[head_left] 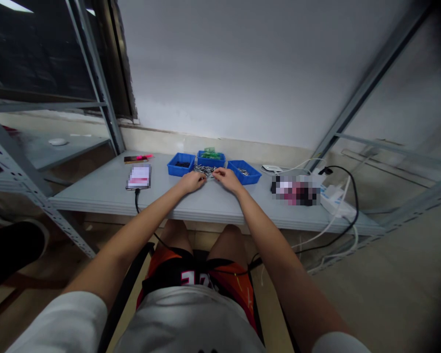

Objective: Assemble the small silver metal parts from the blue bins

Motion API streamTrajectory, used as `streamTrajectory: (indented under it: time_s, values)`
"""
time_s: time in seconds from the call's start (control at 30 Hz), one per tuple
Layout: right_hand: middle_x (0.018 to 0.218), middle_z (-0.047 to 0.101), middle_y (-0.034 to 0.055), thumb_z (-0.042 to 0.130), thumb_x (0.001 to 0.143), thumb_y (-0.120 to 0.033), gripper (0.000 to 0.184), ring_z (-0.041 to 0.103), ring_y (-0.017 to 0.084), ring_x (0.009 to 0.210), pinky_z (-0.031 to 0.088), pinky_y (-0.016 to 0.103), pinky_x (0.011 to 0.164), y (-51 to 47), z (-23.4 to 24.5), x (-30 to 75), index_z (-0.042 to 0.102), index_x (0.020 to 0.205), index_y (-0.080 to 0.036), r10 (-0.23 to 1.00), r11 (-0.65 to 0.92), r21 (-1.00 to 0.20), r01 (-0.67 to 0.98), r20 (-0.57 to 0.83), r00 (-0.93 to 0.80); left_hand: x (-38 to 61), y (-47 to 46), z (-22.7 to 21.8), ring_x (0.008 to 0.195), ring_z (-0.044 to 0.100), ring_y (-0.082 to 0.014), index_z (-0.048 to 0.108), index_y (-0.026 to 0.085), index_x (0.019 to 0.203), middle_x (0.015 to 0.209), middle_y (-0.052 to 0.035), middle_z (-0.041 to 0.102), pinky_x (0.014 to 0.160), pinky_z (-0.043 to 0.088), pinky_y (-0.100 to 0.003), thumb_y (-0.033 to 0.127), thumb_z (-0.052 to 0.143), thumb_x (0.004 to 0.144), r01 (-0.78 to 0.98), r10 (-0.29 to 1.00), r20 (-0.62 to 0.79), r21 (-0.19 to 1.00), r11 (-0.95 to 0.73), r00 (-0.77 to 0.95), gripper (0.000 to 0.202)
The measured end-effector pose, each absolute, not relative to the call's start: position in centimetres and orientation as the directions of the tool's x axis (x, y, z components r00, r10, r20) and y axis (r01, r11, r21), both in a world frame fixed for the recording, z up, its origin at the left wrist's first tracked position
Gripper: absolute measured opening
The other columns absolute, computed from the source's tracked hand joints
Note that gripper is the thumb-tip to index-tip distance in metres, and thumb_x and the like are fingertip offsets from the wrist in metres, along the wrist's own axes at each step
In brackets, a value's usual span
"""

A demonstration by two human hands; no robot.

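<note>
My left hand (192,182) rests on the grey shelf top with its fingers curled together at the near edge of a pile of small shiny metal pieces (204,169). Opposite it, my right hand (226,178) has thumb and fingertips pinched together, close to the left fingertips. What either hand grips is too small to make out. Around the pile stand a blue bin (174,170) with dark small parts, a blue bin (205,161) with green translucent pieces, and a blue bin (253,178) with a few metal pieces.
On the left lie a phone (139,176) with a black cable and a dark flat object with a pink item (144,157). To the right are a blurred-out device (293,190), a white power strip (337,202) and loose cables. Metal posts (95,73) frame the shelf; a wall stands behind.
</note>
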State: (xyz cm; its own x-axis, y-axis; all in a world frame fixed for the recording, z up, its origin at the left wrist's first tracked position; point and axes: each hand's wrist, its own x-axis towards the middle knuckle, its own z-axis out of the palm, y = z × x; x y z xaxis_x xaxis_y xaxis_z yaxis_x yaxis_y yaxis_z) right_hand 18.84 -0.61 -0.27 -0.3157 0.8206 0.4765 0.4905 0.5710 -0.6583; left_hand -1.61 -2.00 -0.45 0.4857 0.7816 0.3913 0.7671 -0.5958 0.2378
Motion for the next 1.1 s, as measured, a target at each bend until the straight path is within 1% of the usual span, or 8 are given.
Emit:
streamTrajectory:
  time_s: [0.13, 0.27, 0.4, 0.5, 0.57, 0.7, 0.9, 1.1]
  values:
    - [0.078, 0.067, 0.0033, 0.058, 0.079, -0.036, 0.024, 0.056, 0.015, 0.071, 0.043, 0.027, 0.072, -0.5, -0.4, 19.0, 0.068, 0.087, -0.015, 0.83, 0.558, -0.669, 0.491, 0.466, -0.308, -1.7, -2.1, 0.0, 0.087, 0.062, -0.0237, 0.068, 0.019, 0.094, 0.096, -0.009, 0.067, 0.073, 0.047, -0.031, 0.029, 0.046, 0.09, 0.78, 0.76, 0.495, 0.23, -0.582, 0.422, 0.025]
    - [0.081, 0.068, 0.0032, 0.059, 0.078, -0.03, 0.02, 0.056, 0.014, 0.072, 0.042, 0.026, 0.073, -0.7, -0.5, 18.9, 0.069, 0.086, -0.015, 0.83, 0.557, -0.64, 0.529, 0.417, -0.37, -1.7, -2.3, 0.4, 0.086, 0.06, -0.0198, 0.067, 0.019, 0.098, 0.098, -0.0081, 0.063, 0.075, 0.046, -0.029, 0.031, 0.044, 0.092, 0.749, 0.721, 0.57, 0.255, -0.611, 0.394, 0.027]
    - [0.078, 0.067, 0.0015, 0.06, 0.077, -0.029, 0.017, 0.055, 0.013, 0.07, 0.041, 0.025, 0.071, -1.0, -0.8, 18.4, 0.07, 0.083, -0.016, 0.803, 0.588, -0.611, 0.53, 0.366, -0.47, -1.5, -2.6, 0.3, 0.086, 0.059, -0.0178, 0.066, 0.018, 0.101, 0.1, -0.0072, 0.062, 0.077, 0.046, -0.028, 0.031, 0.045, 0.092, 0.659, 0.64, 0.581, 0.222, -0.719, 0.503, 0.026]
    - [0.077, 0.067, 0.0007, 0.059, 0.079, -0.029, 0.017, 0.055, 0.014, 0.071, 0.04, 0.024, 0.07, -1.1, -1.0, 18.0, 0.069, 0.084, -0.017, 0.778, 0.618, -0.604, 0.504, 0.374, -0.505, -1.4, -2.7, 0.3, 0.089, 0.058, -0.0182, 0.066, 0.018, 0.101, 0.1, -0.0069, 0.062, 0.079, 0.046, -0.029, 0.033, 0.044, 0.093, 0.607, 0.6, 0.584, 0.217, -0.765, 0.547, 0.028]
    - [0.078, 0.066, 0.0009, 0.058, 0.08, -0.03, 0.019, 0.055, 0.014, 0.072, 0.04, 0.024, 0.069, -1.3, -0.8, 17.9, 0.069, 0.086, -0.016, 0.771, 0.629, -0.601, 0.492, 0.405, -0.492, -1.3, -2.6, 0.3, 0.087, 0.058, -0.0181, 0.066, 0.018, 0.101, 0.098, -0.0069, 0.062, 0.08, 0.046, -0.029, 0.033, 0.044, 0.093, 0.611, 0.621, 0.591, 0.254, -0.75, 0.516, 0.028]
    - [0.076, 0.064, 0.0019, 0.057, 0.081, -0.035, 0.023, 0.054, 0.014, 0.071, 0.04, 0.025, 0.069, -1.7, -0.2, 17.8, 0.067, 0.087, -0.015, 0.786, 0.618, -0.624, 0.478, 0.473, -0.398, -1.3, -2.4, 0.3, 0.081, 0.058, -0.0172, 0.067, 0.017, 0.101, 0.095, -0.0071, 0.063, 0.077, 0.047, -0.029, 0.033, 0.049, 0.091, 0.643, 0.676, 0.589, 0.317, -0.697, 0.443, 0.027]
    - [0.071, 0.061, 0.0005, 0.059, 0.08, -0.037, 0.022, 0.05, 0.013, 0.066, 0.039, 0.024, 0.065, -1.8, -0.1, 17.7, 0.065, 0.083, -0.016, 0.798, 0.602, -0.621, 0.502, 0.455, -0.394, -1.4, -1.9, -0.3, 0.081, 0.059, -0.0168, 0.068, 0.018, 0.101, 0.096, -0.0065, 0.064, 0.077, 0.047, -0.028, 0.031, 0.051, 0.09, 0.631, 0.668, 0.553, 0.297, -0.716, 0.498, 0.024]
    - [0.07, 0.062, 0.0011, 0.06, 0.08, -0.042, 0.027, 0.05, 0.014, 0.066, 0.038, 0.025, 0.065, -1.9, -0.1, 17.8, 0.067, 0.082, -0.015, 0.801, 0.599, -0.604, 0.527, 0.436, -0.411, -1.3, -1.9, -0.2, 0.082, 0.059, -0.0177, 0.068, 0.018, 0.1, 0.092, -0.0062, 0.067, 0.077, 0.046, -0.029, 0.032, 0.051, 0.09, 0.597, 0.652, 0.552, 0.31, -0.74, 0.52, 0.024]
